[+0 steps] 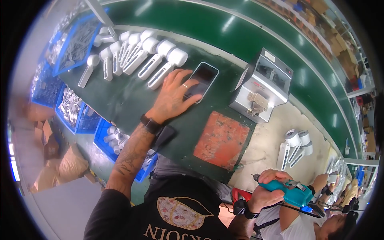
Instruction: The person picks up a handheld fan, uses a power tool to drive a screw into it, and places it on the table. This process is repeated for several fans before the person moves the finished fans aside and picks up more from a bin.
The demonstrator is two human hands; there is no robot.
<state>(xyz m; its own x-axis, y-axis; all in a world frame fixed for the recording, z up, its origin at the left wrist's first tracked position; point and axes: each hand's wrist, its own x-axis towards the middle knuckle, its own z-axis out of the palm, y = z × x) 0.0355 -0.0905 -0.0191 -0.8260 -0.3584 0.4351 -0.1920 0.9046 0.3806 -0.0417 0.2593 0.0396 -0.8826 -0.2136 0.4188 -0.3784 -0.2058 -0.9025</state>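
Note:
My left hand (173, 95), with a ring and a dark wristband, reaches over the green table. Its fingers are apart, and the thumb and a finger lie over the left edge of a smartphone (208, 76) with a dark screen. Just left of it stretches a row of several white handheld devices with round heads and slotted handles; the closest device (168, 69) is beside my fingertips. At the lower right, my right hand (266, 194) is wrapped round a teal electric screwdriver (290, 193), held above the bench edge with its tip to the left.
A worn red mat (222, 140) lies before me. Beyond it stands a grey metal fixture (264, 88). More white devices (296, 146) rest on the pale surface at right. Blue bins (74, 108) of parts line the left. A co-worker (296, 222) is close at lower right.

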